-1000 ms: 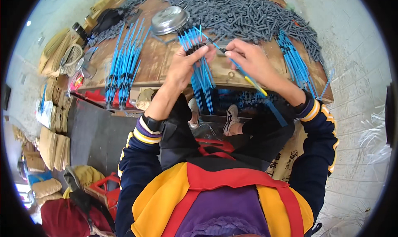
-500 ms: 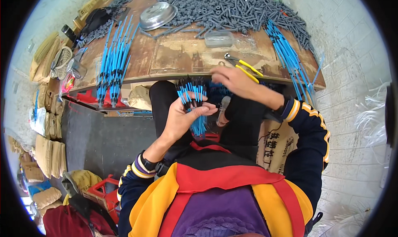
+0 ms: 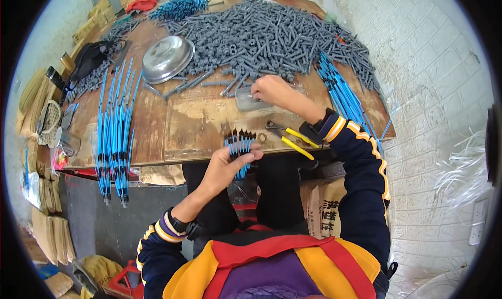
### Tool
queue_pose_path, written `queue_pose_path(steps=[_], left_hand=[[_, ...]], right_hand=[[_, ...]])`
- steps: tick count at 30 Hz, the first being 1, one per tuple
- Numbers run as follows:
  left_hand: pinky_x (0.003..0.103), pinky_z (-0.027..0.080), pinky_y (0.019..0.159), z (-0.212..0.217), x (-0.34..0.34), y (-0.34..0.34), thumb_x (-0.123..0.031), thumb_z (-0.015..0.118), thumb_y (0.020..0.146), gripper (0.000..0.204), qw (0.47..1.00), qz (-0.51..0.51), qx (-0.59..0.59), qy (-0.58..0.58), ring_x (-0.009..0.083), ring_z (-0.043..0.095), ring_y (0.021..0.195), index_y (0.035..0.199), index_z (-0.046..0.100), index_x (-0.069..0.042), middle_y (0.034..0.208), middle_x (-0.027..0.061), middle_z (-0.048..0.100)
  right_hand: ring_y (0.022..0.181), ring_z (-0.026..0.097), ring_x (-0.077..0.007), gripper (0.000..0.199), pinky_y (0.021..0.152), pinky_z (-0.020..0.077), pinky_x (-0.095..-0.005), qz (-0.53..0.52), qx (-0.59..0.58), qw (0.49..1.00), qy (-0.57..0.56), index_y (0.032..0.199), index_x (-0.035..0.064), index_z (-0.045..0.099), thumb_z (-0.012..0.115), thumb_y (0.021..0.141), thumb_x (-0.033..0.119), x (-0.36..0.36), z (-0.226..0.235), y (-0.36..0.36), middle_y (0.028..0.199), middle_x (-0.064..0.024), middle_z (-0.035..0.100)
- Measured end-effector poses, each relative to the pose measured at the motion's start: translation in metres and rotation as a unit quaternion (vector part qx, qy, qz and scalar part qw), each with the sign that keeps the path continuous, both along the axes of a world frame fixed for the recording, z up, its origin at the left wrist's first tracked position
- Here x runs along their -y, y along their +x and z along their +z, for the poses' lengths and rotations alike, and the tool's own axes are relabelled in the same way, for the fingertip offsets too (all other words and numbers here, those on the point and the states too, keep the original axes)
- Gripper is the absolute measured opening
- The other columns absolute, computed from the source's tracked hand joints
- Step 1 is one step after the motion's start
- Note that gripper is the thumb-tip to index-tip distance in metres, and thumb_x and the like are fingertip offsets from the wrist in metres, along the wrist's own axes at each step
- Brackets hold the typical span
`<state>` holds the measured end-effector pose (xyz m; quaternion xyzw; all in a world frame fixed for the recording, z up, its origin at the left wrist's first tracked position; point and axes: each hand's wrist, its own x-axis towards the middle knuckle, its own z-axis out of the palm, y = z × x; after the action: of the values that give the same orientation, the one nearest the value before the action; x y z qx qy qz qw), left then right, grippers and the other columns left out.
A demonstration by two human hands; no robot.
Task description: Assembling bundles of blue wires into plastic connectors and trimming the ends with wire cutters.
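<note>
My left hand (image 3: 218, 171) is wrapped round a bundle of thin blue rods with black tips (image 3: 241, 143), held upright at the table's near edge with the tips upward. Over a small clear plastic box (image 3: 248, 103) is my right hand (image 3: 274, 91), its fingers curled down at the box's inside. The fingertips are hidden, so whatever they pinch does not show. Cutting pliers with yellow handles (image 3: 294, 139) lie right of the bundle, close to my right forearm. A small brownish ring (image 3: 261, 137) lies beside their jaws.
A big heap of grey plastic pieces (image 3: 261, 37) covers the wooden table's (image 3: 198, 116) far half. A metal bowl (image 3: 167, 59) sits at the heap's left. Long blue rods lie in bunches at left (image 3: 115, 126) and right (image 3: 342, 89). The brick wall (image 3: 418, 116) borders the right.
My right hand has moved forward from above the table's near edge to the plastic box. My left hand still holds the bundle. The view has tilted up, showing more of the table.
</note>
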<state>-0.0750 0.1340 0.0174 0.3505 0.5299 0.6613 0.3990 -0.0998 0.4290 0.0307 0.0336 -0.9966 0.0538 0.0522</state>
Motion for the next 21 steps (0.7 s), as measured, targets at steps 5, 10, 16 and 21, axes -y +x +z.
queue_pose_path(steps=[5, 10, 16, 21], left_hand=[[0.029, 0.049, 0.094, 0.019, -0.006, -0.005, -0.010, 0.052, 0.100, 0.032, 0.996, 0.005, 0.066, 0.057, 0.0173, 0.064, 0.106, 0.130, 0.054, -0.001, 0.116, 0.0120, 0.066], [0.031, 0.050, 0.094, 0.020, 0.002, 0.001, -0.016, 0.054, 0.100, 0.034, 0.987, -0.033, 0.159, -0.001, 0.0202, 0.065, 0.105, 0.131, 0.053, -0.002, 0.115, 0.0131, 0.066], [0.035, 0.053, 0.091, -0.024, 0.034, 0.041, -0.017, 0.054, 0.100, 0.031, 0.990, 0.010, 0.135, -0.029, 0.0228, 0.067, 0.100, 0.126, 0.056, -0.001, 0.108, 0.0147, 0.068], [0.035, 0.055, 0.088, -0.038, 0.050, 0.069, -0.016, 0.054, 0.099, 0.028, 0.983, 0.002, 0.171, -0.070, 0.0234, 0.068, 0.097, 0.122, 0.058, -0.001, 0.103, 0.0155, 0.069]], right_hand=[[0.082, 0.067, -0.0317, 0.018, 0.072, 0.0535, -0.0404, -0.020, -0.007, 0.999, -0.038, 0.088, 0.0129, 0.075, 0.066, 0.077, 0.023, -0.002, 0.003, 0.001, 0.084, -0.0105, 0.070], [0.073, 0.066, -0.0249, 0.020, 0.067, 0.0516, -0.0347, -0.031, -0.084, 0.981, -0.173, 0.093, 0.0094, 0.074, 0.067, 0.082, 0.023, -0.007, -0.006, 0.017, 0.082, -0.0108, 0.069], [0.062, 0.055, -0.0154, 0.018, 0.060, 0.0448, -0.0264, -0.064, -0.090, 0.902, -0.417, 0.103, 0.0048, 0.071, 0.066, 0.087, 0.012, 0.106, 0.032, 0.118, 0.076, -0.0061, 0.061], [0.066, 0.053, -0.0153, 0.027, 0.060, 0.0423, -0.0255, 0.025, -0.151, 0.944, -0.291, 0.113, 0.0063, 0.069, 0.063, 0.086, 0.002, 0.158, 0.013, 0.189, 0.081, -0.0062, 0.057]])
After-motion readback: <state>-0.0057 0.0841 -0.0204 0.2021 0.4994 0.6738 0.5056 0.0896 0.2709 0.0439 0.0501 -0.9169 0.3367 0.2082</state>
